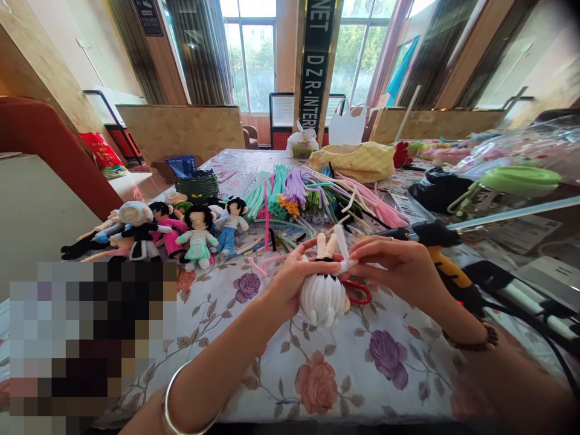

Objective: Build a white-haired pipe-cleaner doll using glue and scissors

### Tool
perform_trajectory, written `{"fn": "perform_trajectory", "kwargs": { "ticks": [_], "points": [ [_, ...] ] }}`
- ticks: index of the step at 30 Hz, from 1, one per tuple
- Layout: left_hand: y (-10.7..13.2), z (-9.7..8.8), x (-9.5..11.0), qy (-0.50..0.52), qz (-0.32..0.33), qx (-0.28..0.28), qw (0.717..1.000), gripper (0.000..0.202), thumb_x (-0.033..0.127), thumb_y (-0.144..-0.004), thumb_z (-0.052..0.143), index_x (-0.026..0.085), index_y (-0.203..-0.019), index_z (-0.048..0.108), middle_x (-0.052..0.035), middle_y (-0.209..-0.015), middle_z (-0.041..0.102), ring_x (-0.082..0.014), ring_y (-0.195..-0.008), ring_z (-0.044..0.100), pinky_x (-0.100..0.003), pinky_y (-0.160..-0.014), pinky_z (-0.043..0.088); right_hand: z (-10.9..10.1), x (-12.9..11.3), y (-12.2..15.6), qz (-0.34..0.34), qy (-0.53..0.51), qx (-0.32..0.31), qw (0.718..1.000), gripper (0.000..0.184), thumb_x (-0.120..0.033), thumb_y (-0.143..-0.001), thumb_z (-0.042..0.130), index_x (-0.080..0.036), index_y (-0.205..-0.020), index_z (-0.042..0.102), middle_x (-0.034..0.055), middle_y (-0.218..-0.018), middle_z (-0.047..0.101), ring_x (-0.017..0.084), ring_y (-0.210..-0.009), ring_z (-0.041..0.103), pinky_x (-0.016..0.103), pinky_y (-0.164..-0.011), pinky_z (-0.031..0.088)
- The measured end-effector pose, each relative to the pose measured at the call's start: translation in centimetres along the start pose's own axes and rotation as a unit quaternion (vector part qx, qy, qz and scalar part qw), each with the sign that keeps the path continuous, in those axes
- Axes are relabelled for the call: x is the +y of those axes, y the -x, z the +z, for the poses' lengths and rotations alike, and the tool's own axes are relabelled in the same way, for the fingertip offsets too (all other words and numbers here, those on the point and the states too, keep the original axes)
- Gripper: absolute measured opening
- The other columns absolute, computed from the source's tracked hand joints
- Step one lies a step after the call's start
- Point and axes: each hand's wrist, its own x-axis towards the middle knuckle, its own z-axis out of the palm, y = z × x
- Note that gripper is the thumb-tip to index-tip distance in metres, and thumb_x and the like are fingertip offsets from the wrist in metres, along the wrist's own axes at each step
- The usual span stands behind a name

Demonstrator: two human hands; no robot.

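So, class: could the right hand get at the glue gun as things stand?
Probably yes: the glue gun lies just behind the right hand, nothing between, but it holds the doll.

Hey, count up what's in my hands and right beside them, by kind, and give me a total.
white fuzzy doll, held by left hand and right hand: 1
red-handled scissors: 1
glue gun: 1
Total: 3

Curled, close together — left hand (290,283), right hand (399,266)
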Motion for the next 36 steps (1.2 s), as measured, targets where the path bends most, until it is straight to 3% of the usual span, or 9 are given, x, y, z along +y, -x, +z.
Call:
{"fn": "perform_trajectory", "kwargs": {
  "ticks": [6, 11, 16, 28, 36],
  "points": [
    [0.07, 0.11, 0.34, 0.047, -0.006, 0.002, 0.999, 0.056, 0.001, -0.058, 0.071, 0.017, -0.105, 0.045, -0.0029, -0.081, 0.069, -0.0136, -0.055, 0.065, -0.024, -0.055, 0.052, -0.32, -0.37, -0.15, 0.093, -0.038, 0.051, 0.994, 0.009, -0.033, -0.072, 0.073, -0.026, -0.078, 0.074, 0.0003, -0.076, 0.073, 0.013, -0.063, 0.067, 0.021, -0.054, 0.057],
    [-0.07, -0.17, 0.18, 0.031, -0.024, -0.012, 0.999, 0.062, 0.002, -0.057, 0.071, 0.017, -0.110, 0.043, -0.0035, -0.082, 0.069, -0.0139, -0.053, 0.064, -0.025, -0.054, 0.052, -0.71, -0.34, -0.32, 0.144, -0.085, -0.019, 0.986, 0.012, -0.035, -0.067, 0.077, -0.025, -0.073, 0.074, 0.0010, -0.075, 0.073, 0.015, -0.068, 0.069, 0.024, -0.063, 0.058],
    [-0.08, -0.39, 0.16, 0.019, -0.017, -0.022, 0.999, 0.069, 0.002, -0.056, 0.073, 0.018, -0.114, 0.039, -0.0032, -0.084, 0.069, -0.0142, -0.052, 0.064, -0.025, -0.052, 0.052, -0.53, -0.56, -0.24, 0.175, -0.091, -0.030, 0.980, 0.018, -0.037, -0.061, 0.080, -0.022, -0.071, 0.073, 0.0020, -0.072, 0.072, 0.015, -0.063, 0.068, 0.023, -0.057, 0.057],
    [0.09, -0.07, 0.25, 0.002, 0.005, -0.010, 1.000, 0.061, 0.001, -0.056, 0.072, 0.017, -0.107, 0.041, -0.0018, -0.076, 0.069, -0.0132, -0.051, 0.064, -0.024, -0.053, 0.052, -0.50, -0.26, -0.24, 0.182, -0.073, -0.026, 0.980, 0.017, -0.040, -0.059, 0.081, -0.027, -0.068, 0.074, 0.0012, -0.071, 0.073, 0.015, -0.062, 0.067, 0.024, -0.057, 0.058],
    [0.05, -0.23, 0.09, -0.002, 0.014, -0.008, 1.000, 0.058, 0.003, -0.055, 0.075, 0.017, -0.103, 0.046, -0.0025, -0.078, 0.069, -0.0141, -0.055, 0.065, -0.026, -0.058, 0.053, -0.25, 0.18, -0.12, 0.146, -0.079, -0.018, 0.986, 0.013, -0.036, -0.061, 0.080, -0.027, -0.067, 0.074, 0.0005, -0.071, 0.073, 0.015, -0.059, 0.067, 0.024, -0.053, 0.059]
  ]
}}
